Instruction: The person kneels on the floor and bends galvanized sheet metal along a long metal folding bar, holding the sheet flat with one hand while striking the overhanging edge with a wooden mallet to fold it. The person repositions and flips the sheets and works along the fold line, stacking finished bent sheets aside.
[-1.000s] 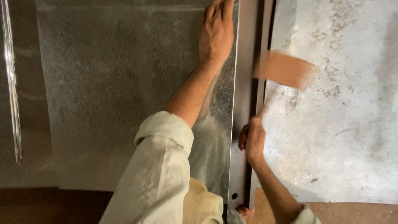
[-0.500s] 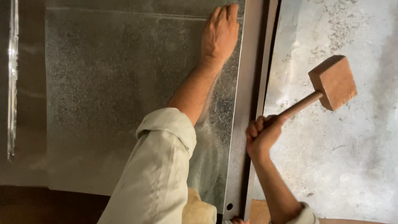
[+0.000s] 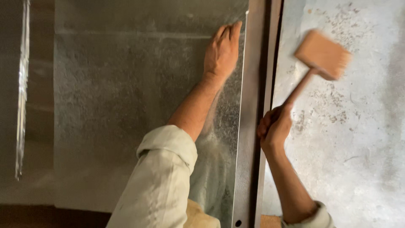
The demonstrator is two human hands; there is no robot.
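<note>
Mallet (image 3: 322, 54) swung up-left; L hand (image 3: 222, 50) flat on sheet (image 3: 126, 105).

Both arms wear pale beige sleeves (image 3: 162, 181) rolled up to the forearms.

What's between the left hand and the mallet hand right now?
In the head view, the sheet's folded edge and a dark steel bar run between the left hand and the right hand, which grips the mallet.
</note>
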